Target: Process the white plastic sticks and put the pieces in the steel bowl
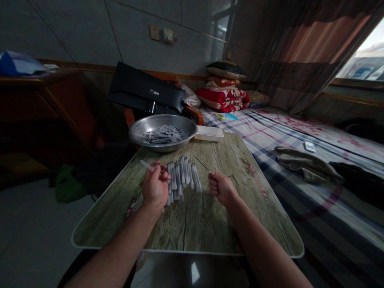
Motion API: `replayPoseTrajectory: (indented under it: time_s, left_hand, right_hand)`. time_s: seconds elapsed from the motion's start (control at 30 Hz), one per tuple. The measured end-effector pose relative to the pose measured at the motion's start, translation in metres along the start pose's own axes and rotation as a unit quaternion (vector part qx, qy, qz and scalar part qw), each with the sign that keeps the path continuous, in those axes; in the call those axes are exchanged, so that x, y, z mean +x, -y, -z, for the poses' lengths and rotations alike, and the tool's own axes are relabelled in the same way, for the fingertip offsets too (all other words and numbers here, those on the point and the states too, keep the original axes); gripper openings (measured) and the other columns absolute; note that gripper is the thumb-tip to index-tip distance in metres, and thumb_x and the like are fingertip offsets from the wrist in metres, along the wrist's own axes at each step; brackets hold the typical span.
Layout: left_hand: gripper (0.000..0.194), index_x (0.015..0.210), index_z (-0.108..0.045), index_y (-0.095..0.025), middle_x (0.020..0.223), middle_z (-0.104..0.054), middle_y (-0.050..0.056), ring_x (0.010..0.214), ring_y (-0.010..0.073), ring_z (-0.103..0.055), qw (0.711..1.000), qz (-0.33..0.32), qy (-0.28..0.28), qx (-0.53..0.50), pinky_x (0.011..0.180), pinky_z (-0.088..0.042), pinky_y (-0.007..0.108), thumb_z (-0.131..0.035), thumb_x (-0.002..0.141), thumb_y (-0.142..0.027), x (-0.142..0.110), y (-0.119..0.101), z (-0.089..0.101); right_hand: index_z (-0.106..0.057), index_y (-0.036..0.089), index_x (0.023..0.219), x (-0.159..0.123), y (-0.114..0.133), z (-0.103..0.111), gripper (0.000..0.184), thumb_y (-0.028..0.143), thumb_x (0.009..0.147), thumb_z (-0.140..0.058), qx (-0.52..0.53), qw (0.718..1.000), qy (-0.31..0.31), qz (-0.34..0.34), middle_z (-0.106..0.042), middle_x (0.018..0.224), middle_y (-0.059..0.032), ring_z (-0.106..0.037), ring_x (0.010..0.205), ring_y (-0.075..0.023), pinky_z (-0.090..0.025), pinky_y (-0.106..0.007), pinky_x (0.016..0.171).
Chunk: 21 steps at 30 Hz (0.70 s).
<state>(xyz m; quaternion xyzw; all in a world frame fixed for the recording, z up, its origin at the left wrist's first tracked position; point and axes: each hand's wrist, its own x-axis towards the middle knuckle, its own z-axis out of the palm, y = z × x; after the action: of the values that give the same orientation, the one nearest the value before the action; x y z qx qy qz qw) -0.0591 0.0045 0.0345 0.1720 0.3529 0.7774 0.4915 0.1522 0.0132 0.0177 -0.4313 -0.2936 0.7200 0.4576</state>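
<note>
Wood-print tabletop point(192, 228), slim clear tubes point(180, 178), probably plastic, loosely rowed

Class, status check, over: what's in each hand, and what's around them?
Left hand: white plastic tube pinched. Right hand: thin dark rod gripped. Loose tubes between hands on wood-pattern table. Steel bowl of more tubes beyond.

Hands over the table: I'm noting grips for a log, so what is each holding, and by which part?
The left hand pinches a white plastic tube near one end; the right hand grips a thin dark rod by its lower end.
</note>
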Motion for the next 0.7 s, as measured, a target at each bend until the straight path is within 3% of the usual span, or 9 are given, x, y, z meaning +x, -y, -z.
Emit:
replayPoseTrajectory:
  time_s: [0.07,0.17,0.3,0.47,0.6,0.7]
  left_hand:
    - [0.034,0.089,-0.064,-0.017,0.072,-0.059,-0.003,0.049,0.0039,-0.042,0.995,0.064,0.055,0.047,0.043,-0.03,0.016,-0.082,0.062,-0.026,-0.007,0.0,-0.001]
    - [0.041,0.094,-0.065,-0.016,0.075,-0.059,-0.003,0.054,0.005,-0.045,0.975,0.137,0.133,0.11,0.044,-0.031,0.016,-0.086,0.061,-0.03,-0.024,0.008,-0.005]
    - [0.038,0.089,-0.066,-0.014,0.075,-0.062,0.0,0.06,0.0077,-0.052,0.961,0.183,0.156,0.136,0.051,-0.039,0.017,-0.085,0.064,-0.035,-0.038,0.025,-0.005]
    - [0.021,0.072,-0.061,-0.014,0.068,-0.062,0.002,0.057,0.0088,-0.053,0.979,0.182,0.068,0.067,0.053,-0.045,0.019,-0.069,0.083,-0.03,-0.029,0.027,-0.002]
    - [0.024,0.073,-0.058,-0.015,0.053,-0.049,-0.004,0.047,0.0084,-0.048,0.951,0.304,0.056,-0.009,0.06,-0.054,0.026,-0.049,0.095,-0.019,-0.026,0.015,-0.006]
    - [0.021,0.079,-0.06,-0.013,0.061,-0.059,0.0,0.052,0.0103,-0.058,0.915,0.399,0.06,-0.034,0.065,-0.058,0.03,-0.046,0.094,-0.012,-0.034,0.012,-0.009]
  right_hand:
    - [-0.051,0.019,0.076,-0.002,-0.002,-0.004,0.014,0.028,0.073,-0.062,0.005,0.999,0.039,0.013,-0.031,0.047,0.0106,-0.018,0.039,-0.0055,-0.009,-0.02,0.038]
    - [-0.055,0.018,0.08,-0.008,-0.008,-0.013,0.017,0.032,0.075,-0.063,-0.04,0.991,0.124,0.01,-0.035,0.048,0.0097,-0.02,0.039,-0.0057,-0.01,-0.021,0.038]
    - [-0.062,0.016,0.084,-0.013,-0.016,-0.02,0.023,0.038,0.08,-0.061,-0.16,0.969,0.185,0.023,-0.038,0.049,0.0083,-0.024,0.041,-0.0064,-0.015,-0.022,0.039]
    - [-0.066,0.016,0.088,-0.01,-0.017,-0.019,0.021,0.03,0.076,-0.056,-0.244,0.959,0.14,0.032,-0.039,0.052,0.0075,-0.027,0.044,-0.0072,-0.018,-0.022,0.043]
    - [-0.059,0.019,0.073,-0.002,-0.015,-0.012,0.015,0.021,0.064,-0.048,-0.2,0.977,0.028,0.071,-0.034,0.05,0.0072,-0.027,0.044,-0.0091,-0.019,-0.024,0.044]
    - [-0.052,0.02,0.069,0.002,-0.012,-0.006,0.012,0.019,0.059,-0.046,-0.187,0.969,-0.02,0.158,-0.037,0.054,0.0053,-0.034,0.051,-0.0113,-0.027,-0.024,0.049]
